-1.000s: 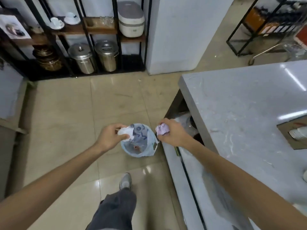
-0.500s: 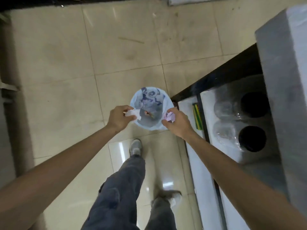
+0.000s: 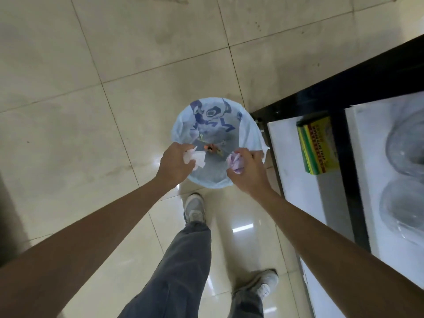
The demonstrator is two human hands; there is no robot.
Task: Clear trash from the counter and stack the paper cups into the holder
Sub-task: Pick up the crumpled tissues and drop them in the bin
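Observation:
A round trash bin (image 3: 249,131) lined with a pale blue printed plastic bag stands on the tiled floor below me, with a little orange and green litter at its bottom. My left hand (image 3: 174,164) hovers over the bin's near left rim, closed on a crumpled white tissue (image 3: 195,158). Over the near right rim, my right hand (image 3: 246,173) grips a crumpled purple-and-white paper wad (image 3: 235,164). No paper cups or holder are in view.
A black-framed counter base (image 3: 344,138) stands right of the bin, with a white lower shelf (image 3: 291,177) carrying a green-and-yellow packet (image 3: 316,145) and clear glass bowls (image 3: 406,148). My legs and grey shoes (image 3: 195,207) are just behind the bin.
My view has tipped down and closed in on the bin. Both hands have moved from beside the rim to over the opening, still holding their wads.

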